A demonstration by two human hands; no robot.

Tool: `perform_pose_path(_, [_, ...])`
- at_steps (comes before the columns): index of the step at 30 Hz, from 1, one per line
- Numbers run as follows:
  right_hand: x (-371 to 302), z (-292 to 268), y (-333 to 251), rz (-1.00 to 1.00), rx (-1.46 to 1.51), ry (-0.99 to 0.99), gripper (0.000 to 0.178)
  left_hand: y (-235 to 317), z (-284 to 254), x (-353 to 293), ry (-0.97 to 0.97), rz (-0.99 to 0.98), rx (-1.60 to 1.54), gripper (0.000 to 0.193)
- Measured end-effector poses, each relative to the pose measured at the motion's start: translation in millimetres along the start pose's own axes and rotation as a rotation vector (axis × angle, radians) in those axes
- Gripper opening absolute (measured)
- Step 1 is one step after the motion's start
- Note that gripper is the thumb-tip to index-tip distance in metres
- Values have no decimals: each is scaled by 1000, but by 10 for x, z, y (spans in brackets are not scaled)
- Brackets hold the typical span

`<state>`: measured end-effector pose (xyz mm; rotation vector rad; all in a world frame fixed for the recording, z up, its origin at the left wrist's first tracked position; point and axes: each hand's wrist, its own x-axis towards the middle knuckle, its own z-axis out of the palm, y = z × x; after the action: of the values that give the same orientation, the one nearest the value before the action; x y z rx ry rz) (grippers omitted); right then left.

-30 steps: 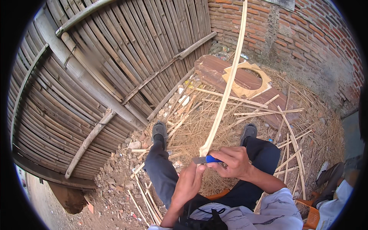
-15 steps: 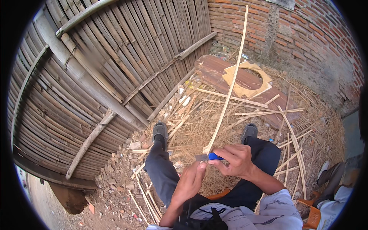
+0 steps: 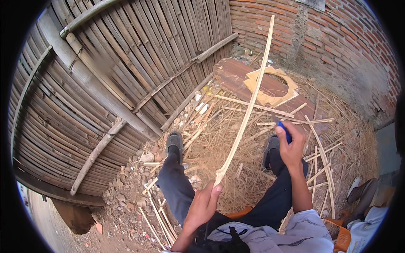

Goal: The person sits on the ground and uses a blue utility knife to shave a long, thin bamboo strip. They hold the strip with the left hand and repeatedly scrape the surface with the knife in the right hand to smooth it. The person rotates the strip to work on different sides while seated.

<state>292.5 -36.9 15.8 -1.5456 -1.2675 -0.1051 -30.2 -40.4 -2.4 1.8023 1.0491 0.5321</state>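
A long, pale bamboo strip [image 3: 247,117] rises from my left hand [image 3: 204,205], slanting away toward the brick wall with a slight bend. The fingers of that hand are closed round its near end, just below a knobby, notched part. My right hand [image 3: 292,145] is raised off to the right, apart from the strip, above my right shoe. It grips a knife [image 3: 285,132] by its blue handle; the blade points up and away to the left and is hard to make out.
Loose bamboo strips [image 3: 324,154] and shavings [image 3: 206,145] litter the ground between my feet. Beyond lies a brown board [image 3: 236,75] with a cut-out yellowish sheet [image 3: 270,100]. A bamboo fence [image 3: 168,50] stands left, a brick wall [image 3: 270,29] behind. At lower right sits another person [image 3: 367,194] near an orange chair [image 3: 342,238].
My right hand with the knife has moved away from the strip's near end, up and to the right. The strip, still in my left hand, has dropped slightly toward me.
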Motion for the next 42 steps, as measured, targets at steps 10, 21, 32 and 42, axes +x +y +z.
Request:
perform_pose_path(10, [-504, 286, -482, -436, 127, -412, 30, 112, 0, 156, 109, 66, -112, 29])
perform_pose_path(21, [-535, 350, -546, -466, 128, -384, 30, 247, 93, 140, 161, 63, -1, 30])
perform_pose_path(32, [-530, 351, -577, -446, 58, -339, 31, 262, 90, 206, 145, 56, -65, 27])
perform_pose_path(42, [-514, 345, -534, -481, -6, -278, 29, 227, 95, 217, 136, 66, -69, 39])
